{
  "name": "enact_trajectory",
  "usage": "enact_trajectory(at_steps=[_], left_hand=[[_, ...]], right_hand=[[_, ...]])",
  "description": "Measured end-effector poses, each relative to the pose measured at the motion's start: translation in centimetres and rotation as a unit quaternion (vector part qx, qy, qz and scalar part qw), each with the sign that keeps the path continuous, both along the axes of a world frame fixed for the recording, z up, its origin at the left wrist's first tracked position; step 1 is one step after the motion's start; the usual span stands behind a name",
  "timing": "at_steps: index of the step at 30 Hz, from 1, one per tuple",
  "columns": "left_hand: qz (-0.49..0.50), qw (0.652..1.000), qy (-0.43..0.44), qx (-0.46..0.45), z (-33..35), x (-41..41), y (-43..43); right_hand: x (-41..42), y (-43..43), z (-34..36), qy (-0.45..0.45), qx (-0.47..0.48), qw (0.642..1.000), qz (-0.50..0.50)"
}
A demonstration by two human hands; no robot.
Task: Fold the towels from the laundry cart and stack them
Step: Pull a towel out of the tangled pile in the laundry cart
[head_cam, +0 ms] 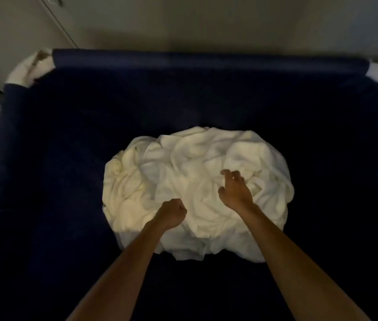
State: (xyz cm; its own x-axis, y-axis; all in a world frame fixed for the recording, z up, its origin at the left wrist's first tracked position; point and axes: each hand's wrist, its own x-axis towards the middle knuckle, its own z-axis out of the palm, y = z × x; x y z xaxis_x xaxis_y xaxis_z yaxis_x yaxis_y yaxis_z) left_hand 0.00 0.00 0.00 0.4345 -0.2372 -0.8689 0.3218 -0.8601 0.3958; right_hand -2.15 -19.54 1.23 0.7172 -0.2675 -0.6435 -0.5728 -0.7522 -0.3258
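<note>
Towels (183, 167) (crumpled heap) bunch in the left hand (171, 213), beneath the right hand (235, 191).

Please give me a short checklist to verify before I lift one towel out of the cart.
1. Towels within reach of both hands: ok.
2. Left hand grips a fold: cannot tell, fist curled on the pile.
3. Right hand grips cloth: not ok, fingers loosely bent over the pile.
4. One towel separated from the heap: not ok, all tangled.
5. Cart walls free of snags: cannot tell, too dark.
</note>
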Motion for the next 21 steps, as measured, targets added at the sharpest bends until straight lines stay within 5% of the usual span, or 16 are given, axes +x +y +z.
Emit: enact_trajectory(at_steps=[8,21], left_hand=[[-0.023,0.999,-0.019,0.033,-3.4,0.7,1.1],[-0.070,0.989,-0.126,-0.028,4.7,0.3,-2.0]], right_hand=[[1.5,-1.4,-4.6,-0.019,-0.162,0.981,0.106],[-5.4,-0.5,2.4,-0.181,0.041,0.980,-0.070]])
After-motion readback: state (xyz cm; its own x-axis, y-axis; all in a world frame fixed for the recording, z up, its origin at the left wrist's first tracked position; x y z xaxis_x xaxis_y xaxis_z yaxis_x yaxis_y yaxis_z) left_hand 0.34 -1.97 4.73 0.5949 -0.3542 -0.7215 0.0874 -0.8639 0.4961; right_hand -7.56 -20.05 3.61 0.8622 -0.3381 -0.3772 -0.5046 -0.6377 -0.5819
